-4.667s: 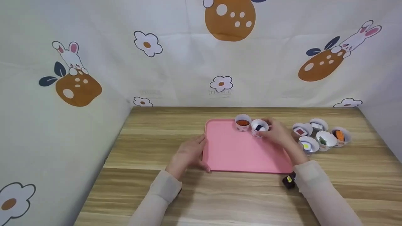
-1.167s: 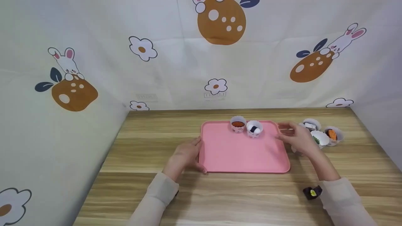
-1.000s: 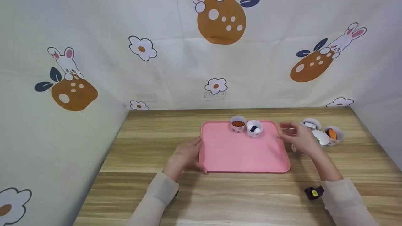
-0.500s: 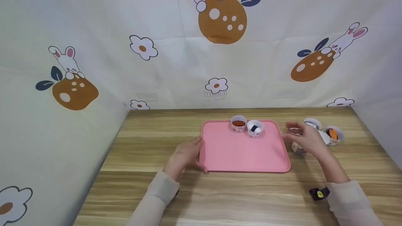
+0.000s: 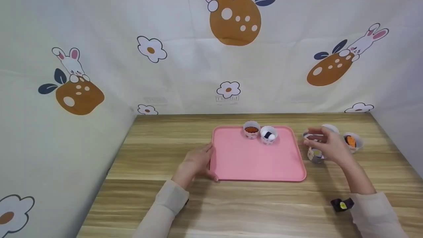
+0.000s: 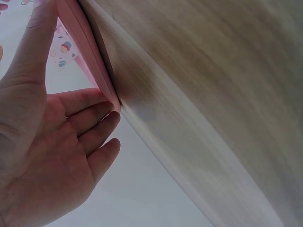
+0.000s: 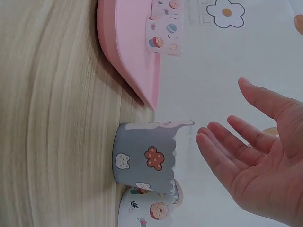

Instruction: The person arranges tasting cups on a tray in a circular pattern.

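My left hand [image 5: 196,162] rests against the left edge of the pink tray [image 5: 257,162], its fingers and thumb along the rim; the left wrist view shows its fingers [image 6: 97,135] relaxed at the tray's corner. Two paper cups stand at the tray's back: one with an orange-red piece [image 5: 251,130], one with a white piece banded in black [image 5: 268,135]. My right hand [image 5: 330,145] hovers over the cups right of the tray, fingers apart and holding nothing. Just below it are a cup with a yellow-topped piece [image 5: 315,156] and, in the right wrist view, a grey-blue printed cup [image 7: 144,156].
Farther right stands a cup with an orange piece [image 5: 352,142]. Another cup [image 5: 330,127] shows behind the right hand, which partly hides the group. A small dark device [image 5: 342,205] sits at the right sleeve. Patterned cloth walls [image 5: 185,76] border the wooden table [image 5: 165,145].
Earlier my right hand held the cup with the black-banded white piece on the tray. It has let go and moved right, over the grouped cups. The left hand stays at the tray.
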Available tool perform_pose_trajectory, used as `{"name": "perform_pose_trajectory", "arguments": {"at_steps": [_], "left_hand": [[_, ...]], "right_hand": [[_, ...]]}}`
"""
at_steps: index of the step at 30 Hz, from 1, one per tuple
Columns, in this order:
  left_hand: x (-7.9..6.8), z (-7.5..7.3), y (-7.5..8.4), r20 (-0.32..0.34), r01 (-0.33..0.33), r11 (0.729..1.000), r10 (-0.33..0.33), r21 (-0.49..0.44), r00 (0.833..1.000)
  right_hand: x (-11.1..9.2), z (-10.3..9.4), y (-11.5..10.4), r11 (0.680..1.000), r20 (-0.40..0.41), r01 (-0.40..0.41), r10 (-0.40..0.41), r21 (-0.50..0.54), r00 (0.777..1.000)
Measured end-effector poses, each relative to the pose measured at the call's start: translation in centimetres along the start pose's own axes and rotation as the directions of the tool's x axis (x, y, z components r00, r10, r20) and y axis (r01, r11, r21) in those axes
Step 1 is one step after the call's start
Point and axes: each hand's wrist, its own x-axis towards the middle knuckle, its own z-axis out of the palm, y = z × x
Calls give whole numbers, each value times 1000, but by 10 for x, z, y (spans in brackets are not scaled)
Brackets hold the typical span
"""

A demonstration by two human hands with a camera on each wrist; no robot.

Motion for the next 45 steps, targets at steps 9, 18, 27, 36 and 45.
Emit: {"name": "perform_pose_trajectory", "arguments": {"at_steps": [9,18,27,36,45], "left_hand": [[-1,0,0,-2,-10,1000,10,8,1000],[-1,0,0,-9,-12,1000,12,-5,1000],[1,1,-1,-5,-6,1000,6,-18,1000],[1,0,0,3,5,1000,-5,-6,1000],[1,2,-1,-2,3,1000,-3,-4,1000]], "right_hand": [[-3,-8,4,1000,-23,-25,24,-13,999],[-5,-14,14,1000,-97,28,-29,-10,995],[-8,-23,20,1000,-131,1,1,14,991],[-11,-31,26,1000,-150,-29,29,3,988],[-13,-44,30,998,-183,-53,45,-42,982]]}}
